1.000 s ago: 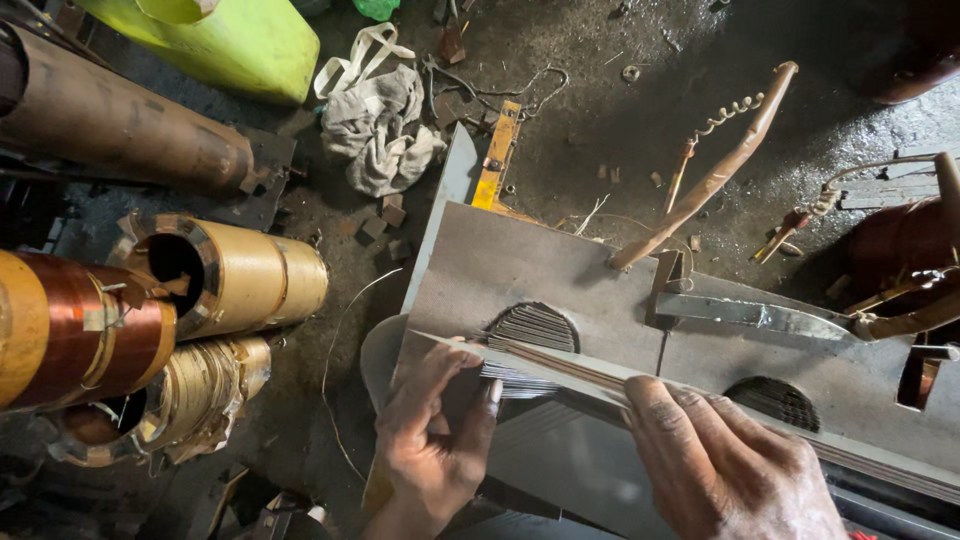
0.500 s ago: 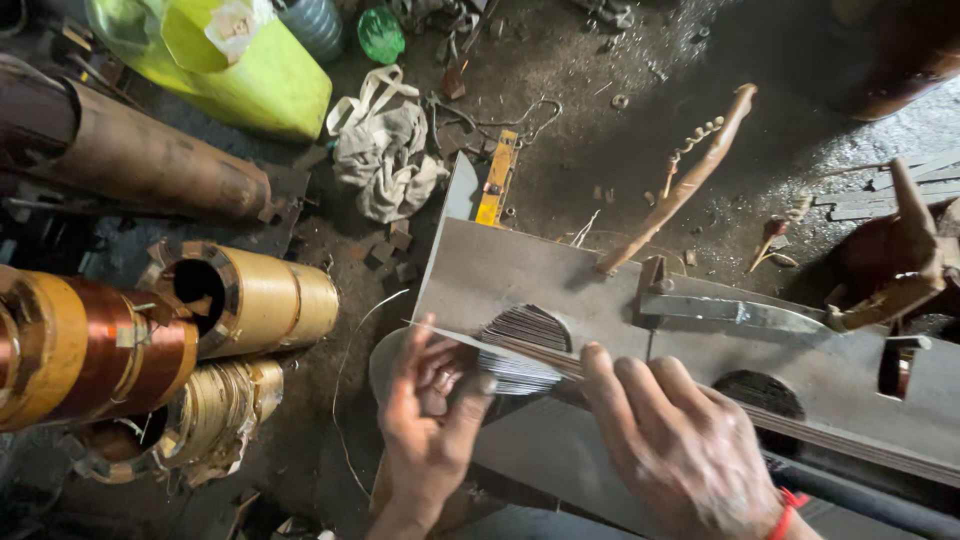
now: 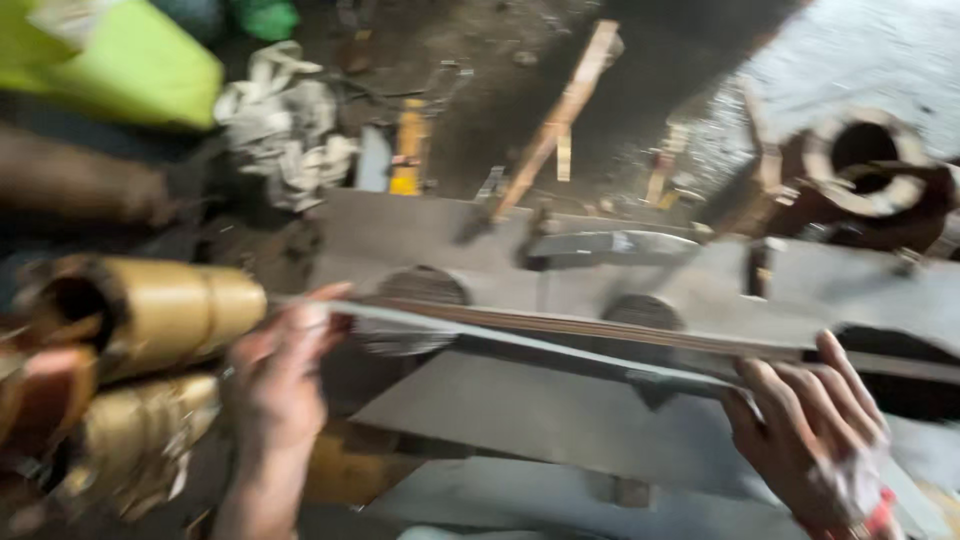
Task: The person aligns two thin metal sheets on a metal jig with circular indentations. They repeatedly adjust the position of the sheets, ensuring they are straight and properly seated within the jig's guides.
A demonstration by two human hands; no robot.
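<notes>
A dirty floor with rags (image 3: 285,130) lies behind the grey metal surface (image 3: 560,420). Both hands, left hand (image 3: 275,385) and right hand (image 3: 810,435), pinch a long thin strip (image 3: 520,335) (blurry) stretched across its middle. It looks mid-pull; next needs steady, even tension.

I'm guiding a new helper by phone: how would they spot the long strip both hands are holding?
Find the grey metal bench in the middle. Across its top runs a thin, pale strip, pinched by the left hand at one end and the right hand at the other. Unlike the brown wooden stick behind, it is flat and lies nearly level.
</notes>
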